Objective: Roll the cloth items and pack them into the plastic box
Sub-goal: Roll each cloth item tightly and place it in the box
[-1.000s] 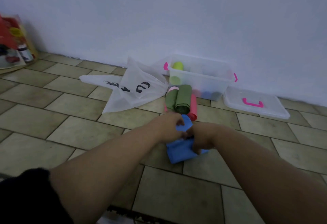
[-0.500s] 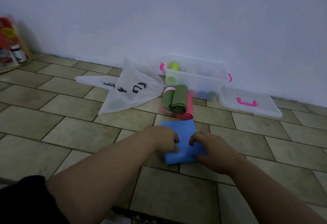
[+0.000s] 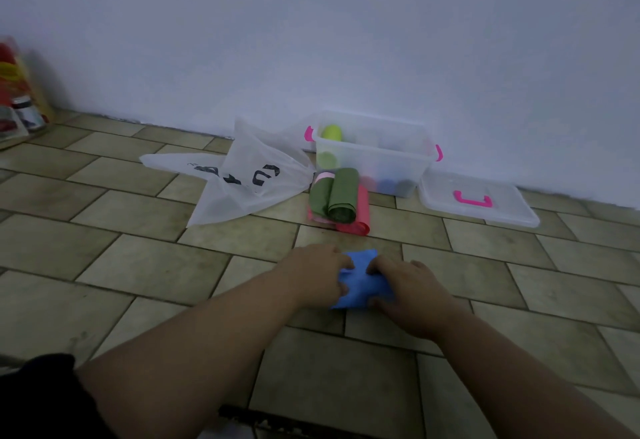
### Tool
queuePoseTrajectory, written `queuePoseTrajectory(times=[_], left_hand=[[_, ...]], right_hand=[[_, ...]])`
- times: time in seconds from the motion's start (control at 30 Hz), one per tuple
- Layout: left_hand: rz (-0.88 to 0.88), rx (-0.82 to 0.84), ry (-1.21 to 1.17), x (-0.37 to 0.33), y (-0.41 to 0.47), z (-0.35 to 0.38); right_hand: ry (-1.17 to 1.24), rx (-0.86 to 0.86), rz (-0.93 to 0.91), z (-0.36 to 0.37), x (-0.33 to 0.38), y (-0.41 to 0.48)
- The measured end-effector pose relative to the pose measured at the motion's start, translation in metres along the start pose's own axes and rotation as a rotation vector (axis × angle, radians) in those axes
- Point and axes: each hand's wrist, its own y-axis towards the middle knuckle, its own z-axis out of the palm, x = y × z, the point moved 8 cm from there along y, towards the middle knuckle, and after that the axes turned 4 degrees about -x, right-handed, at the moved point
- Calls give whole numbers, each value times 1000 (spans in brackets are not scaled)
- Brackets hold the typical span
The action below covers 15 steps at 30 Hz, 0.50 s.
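Clear plastic box [image 3: 374, 164] holds some rolls; left hand [image 3: 313, 270] and right hand [image 3: 412, 294] pinch the blue cloth [image 3: 360, 288] mid-roll, fingers curled; green and pink cloths [image 3: 341, 197] wait.

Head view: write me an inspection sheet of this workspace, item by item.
Surface: tiled floor, olive tiles with dark joints.
Job's things: blue cloth bunched on the floor between the hands. Green roll lies on red and pink cloths in front of the plastic box. The box is open, by the wall, with a yellow-green roll and other dim shapes inside. Its lid lies flat to the right.
Clutter: white plastic bag with black print, crumpled left of the box.
Hands: left hand and right hand both grip the blue cloth.
Cables: nothing seen.
Surroundings: plain pale wall; blurred colourful packages at the far left edge.
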Motion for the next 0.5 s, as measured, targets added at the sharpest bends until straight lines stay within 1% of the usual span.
queuePoseTrajectory(times=[0.07,0.13,0.27,0.3,0.4,0.47,0.5], left_hand=[[52,-126,3,-5,-4,-7],[57,-134,3,-5,-5,-2],[-43,-112,-14,8,4,-3],[-31,-131,20,8,6,-5],[56,-282,126,-1,4,-11],[86,-294,150,-2,3,-8],[73,-283,147,0,4,-5]], right_hand=[[-41,10,16,0,-1,5],[-90,-3,-11,-2,0,10],[-97,-74,-93,-4,10,9],[-102,-100,-98,-5,12,9],[-124,-136,-91,-7,14,12],[-119,-129,-90,-8,13,16],[-130,-129,-103,-7,13,18]])
